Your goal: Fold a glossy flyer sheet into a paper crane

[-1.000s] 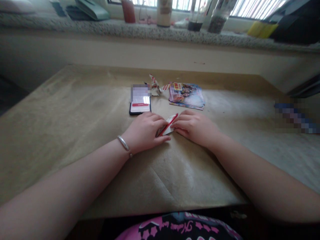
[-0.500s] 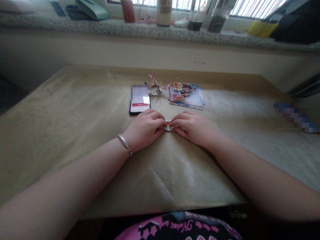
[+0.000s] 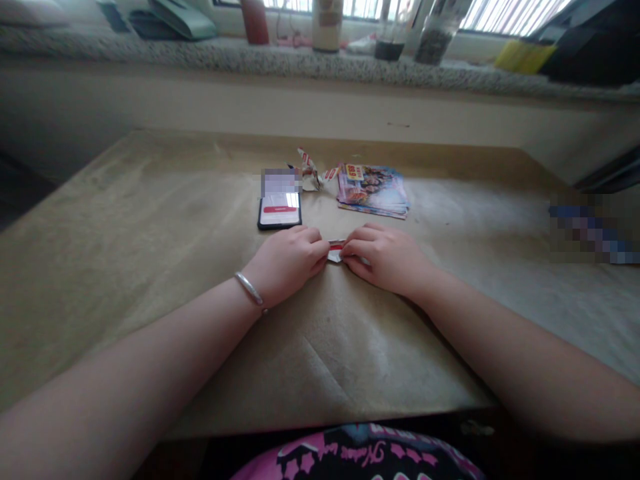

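A small folded piece of red-and-white printed paper [image 3: 336, 251] lies on the brown paper covering [image 3: 165, 220], pinched between my two hands. My left hand [image 3: 287, 258], with a silver bangle [image 3: 249, 288] on its wrist, presses the paper's left end with curled fingers. My right hand [image 3: 386, 259] holds its right end. Most of the folded piece is hidden by my fingers. Just beyond my hands lie a smartphone [image 3: 280, 209] with a lit screen, a stack of colourful printed leaflets [image 3: 373, 191], and a twisted paper scrap [image 3: 311, 170].
A blurred blue object [image 3: 593, 230] lies at the right edge of the covered table. Behind the table rises a pale wall below a speckled stone ledge [image 3: 280, 60] holding jars and bottles. My pink-and-black clothing [image 3: 360, 453] shows below the table's near edge.
The red-edged paper, broad and visible between my hands a second ago, is now a small, tight fold. My fingers have closed in on it, and my hands have stayed close together.
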`<state>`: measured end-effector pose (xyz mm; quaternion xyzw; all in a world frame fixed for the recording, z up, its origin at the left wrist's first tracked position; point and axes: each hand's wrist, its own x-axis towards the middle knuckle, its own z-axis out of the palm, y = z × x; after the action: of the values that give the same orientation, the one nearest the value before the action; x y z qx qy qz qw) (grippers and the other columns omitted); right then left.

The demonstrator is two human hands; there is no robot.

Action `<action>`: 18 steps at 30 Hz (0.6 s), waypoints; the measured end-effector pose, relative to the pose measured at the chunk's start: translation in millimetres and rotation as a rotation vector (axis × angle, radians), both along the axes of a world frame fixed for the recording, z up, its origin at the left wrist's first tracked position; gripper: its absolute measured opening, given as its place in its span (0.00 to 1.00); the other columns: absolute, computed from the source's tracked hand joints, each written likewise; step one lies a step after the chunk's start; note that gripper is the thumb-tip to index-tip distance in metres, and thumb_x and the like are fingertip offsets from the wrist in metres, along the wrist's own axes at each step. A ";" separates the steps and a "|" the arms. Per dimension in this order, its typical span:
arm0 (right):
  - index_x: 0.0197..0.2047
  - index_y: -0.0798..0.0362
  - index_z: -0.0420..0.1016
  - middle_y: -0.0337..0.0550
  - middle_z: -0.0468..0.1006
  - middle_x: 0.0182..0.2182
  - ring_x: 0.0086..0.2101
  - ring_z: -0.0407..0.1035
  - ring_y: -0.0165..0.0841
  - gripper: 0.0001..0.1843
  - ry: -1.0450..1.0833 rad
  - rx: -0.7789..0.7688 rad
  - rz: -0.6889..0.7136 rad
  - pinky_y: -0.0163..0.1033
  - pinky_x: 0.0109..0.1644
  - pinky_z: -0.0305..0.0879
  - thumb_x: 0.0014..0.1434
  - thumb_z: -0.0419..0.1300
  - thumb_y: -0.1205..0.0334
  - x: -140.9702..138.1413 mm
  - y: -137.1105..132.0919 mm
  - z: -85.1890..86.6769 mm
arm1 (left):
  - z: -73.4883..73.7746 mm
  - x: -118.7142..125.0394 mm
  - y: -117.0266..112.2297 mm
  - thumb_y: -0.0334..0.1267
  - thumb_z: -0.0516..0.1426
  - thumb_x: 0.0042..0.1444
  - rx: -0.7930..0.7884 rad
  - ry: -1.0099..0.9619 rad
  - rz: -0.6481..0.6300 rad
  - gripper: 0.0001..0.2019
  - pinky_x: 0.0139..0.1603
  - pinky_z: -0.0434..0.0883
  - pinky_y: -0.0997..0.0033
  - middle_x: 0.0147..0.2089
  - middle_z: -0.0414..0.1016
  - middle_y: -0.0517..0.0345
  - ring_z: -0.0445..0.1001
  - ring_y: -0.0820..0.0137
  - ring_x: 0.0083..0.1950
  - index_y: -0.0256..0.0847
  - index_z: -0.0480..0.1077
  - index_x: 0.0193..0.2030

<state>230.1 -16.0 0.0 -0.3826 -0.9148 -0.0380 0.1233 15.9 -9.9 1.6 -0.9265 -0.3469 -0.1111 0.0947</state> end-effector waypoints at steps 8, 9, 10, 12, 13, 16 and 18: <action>0.39 0.51 0.80 0.45 0.78 0.36 0.38 0.68 0.36 0.16 0.026 -0.011 -0.028 0.39 0.36 0.57 0.66 0.52 0.55 -4.1 -1.7 -2.4 | -1.5 -1.1 2.0 0.36 0.54 0.62 -0.058 -0.018 0.024 0.09 0.33 0.64 0.70 0.32 0.72 0.56 0.70 0.68 0.34 0.38 0.73 0.32; 0.39 0.51 0.80 0.45 0.77 0.35 0.37 0.68 0.36 0.15 0.037 -0.019 -0.041 0.39 0.36 0.57 0.66 0.53 0.56 -4.7 -1.8 -2.6 | -0.9 -1.2 1.8 0.36 0.54 0.62 -0.062 -0.012 0.026 0.10 0.33 0.64 0.70 0.33 0.72 0.56 0.70 0.68 0.35 0.38 0.74 0.32; 0.38 0.52 0.80 0.45 0.77 0.35 0.37 0.68 0.35 0.15 0.053 -0.031 -0.054 0.39 0.35 0.57 0.65 0.53 0.57 -5.2 -1.9 -2.5 | -0.3 -1.3 1.6 0.36 0.54 0.62 -0.066 -0.005 0.028 0.10 0.33 0.64 0.70 0.33 0.73 0.56 0.71 0.68 0.35 0.38 0.74 0.33; 0.36 0.52 0.80 0.45 0.77 0.34 0.36 0.68 0.35 0.14 0.092 -0.067 -0.082 0.38 0.36 0.57 0.64 0.54 0.59 -6.1 -1.7 -2.2 | 0.4 -1.4 1.0 0.36 0.54 0.63 -0.073 0.004 0.027 0.10 0.33 0.65 0.70 0.35 0.74 0.56 0.72 0.68 0.36 0.38 0.75 0.34; 0.36 0.53 0.80 0.45 0.76 0.34 0.36 0.68 0.34 0.13 0.115 -0.092 -0.094 0.38 0.36 0.57 0.63 0.55 0.60 -6.4 -1.6 -1.9 | 0.5 -1.5 0.9 0.36 0.54 0.64 -0.077 0.004 0.023 0.10 0.34 0.65 0.71 0.37 0.75 0.56 0.72 0.68 0.37 0.38 0.75 0.35; 0.34 0.54 0.79 0.44 0.75 0.34 0.34 0.67 0.32 0.11 0.190 -0.171 -0.126 0.36 0.36 0.58 0.61 0.56 0.62 -7.2 -0.8 -1.3 | -0.2 -1.4 0.8 0.35 0.53 0.64 -0.090 -0.026 0.006 0.10 0.37 0.67 0.71 0.42 0.76 0.55 0.74 0.68 0.40 0.39 0.76 0.39; 0.34 0.54 0.78 0.44 0.74 0.33 0.32 0.66 0.30 0.09 0.228 -0.218 -0.146 0.35 0.36 0.58 0.60 0.56 0.63 -7.5 0.1 -1.5 | 0.0 -1.1 0.5 0.36 0.53 0.64 -0.098 -0.047 0.014 0.11 0.38 0.68 0.71 0.43 0.77 0.55 0.74 0.68 0.40 0.39 0.77 0.39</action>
<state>222.6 -15.9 -1.6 -0.4612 -0.8633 0.0963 0.1808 14.9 -9.4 1.5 -0.9246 -0.3607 -0.1153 0.0418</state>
